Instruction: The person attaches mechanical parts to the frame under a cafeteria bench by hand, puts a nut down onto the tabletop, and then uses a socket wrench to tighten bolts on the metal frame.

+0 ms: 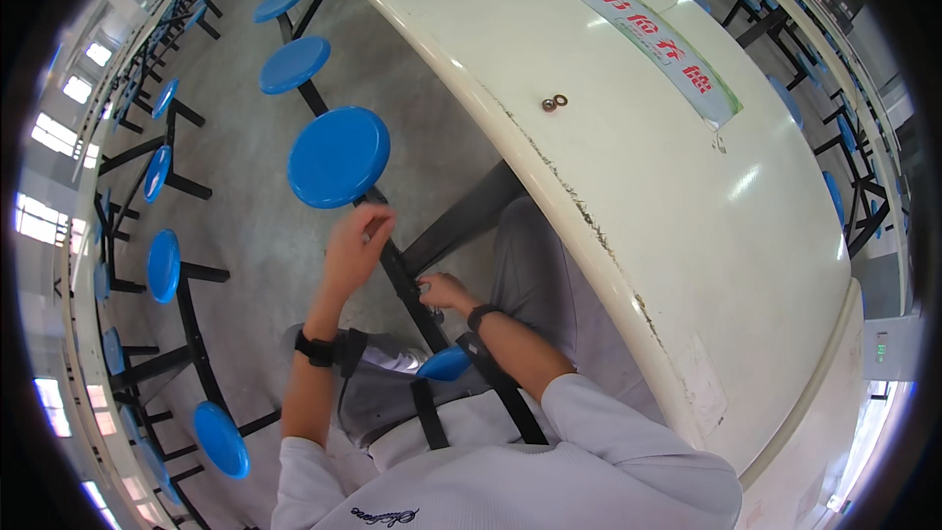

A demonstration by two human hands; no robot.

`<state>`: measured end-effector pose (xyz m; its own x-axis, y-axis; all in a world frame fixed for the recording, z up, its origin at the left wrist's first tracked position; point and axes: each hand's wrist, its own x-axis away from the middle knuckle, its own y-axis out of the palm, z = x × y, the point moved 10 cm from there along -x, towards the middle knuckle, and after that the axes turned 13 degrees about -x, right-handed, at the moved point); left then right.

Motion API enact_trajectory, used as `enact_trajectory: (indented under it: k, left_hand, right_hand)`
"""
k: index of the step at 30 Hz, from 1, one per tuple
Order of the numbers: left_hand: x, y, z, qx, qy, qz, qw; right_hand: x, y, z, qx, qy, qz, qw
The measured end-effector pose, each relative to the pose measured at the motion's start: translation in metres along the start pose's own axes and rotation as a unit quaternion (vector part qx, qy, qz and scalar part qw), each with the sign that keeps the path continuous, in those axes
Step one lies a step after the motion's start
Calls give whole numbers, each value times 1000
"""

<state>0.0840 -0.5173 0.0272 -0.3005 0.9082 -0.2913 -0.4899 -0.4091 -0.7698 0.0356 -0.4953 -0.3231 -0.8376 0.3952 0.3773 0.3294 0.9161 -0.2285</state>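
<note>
My left hand [360, 238] is just below the nearest blue round stool seat [339, 157], over the black metal beam. Its fingers are curled together, and whatever they may hold is hidden. Lower down, my right hand [446, 292] is at the side of the black beam [400, 280], its fingers bent in a pinch against it. A small shiny piece shows beneath that hand, too small to name. Two small metal rings, perhaps a nut and a washer [560, 100], lie together on the white tabletop [628, 196].
The table's chipped edge [589, 221] runs close along my right side, with a black slanted support [466, 219] under it. A printed sticker [657, 44] is stuck on the top. Another blue seat [446, 363] is at my legs. Rows of blue stools [165, 265] stand to the left.
</note>
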Motion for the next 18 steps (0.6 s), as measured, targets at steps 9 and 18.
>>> enact_trajectory:
  k: [9,18]
  left_hand:
    - [-102,4,161,-56,206,56,975]
    - [-134,27,157,-94,190,-15,977]
  right_hand:
    - [17,5,-16,40,26,-46,998]
    - [19,4,-11,32,6,-26,999]
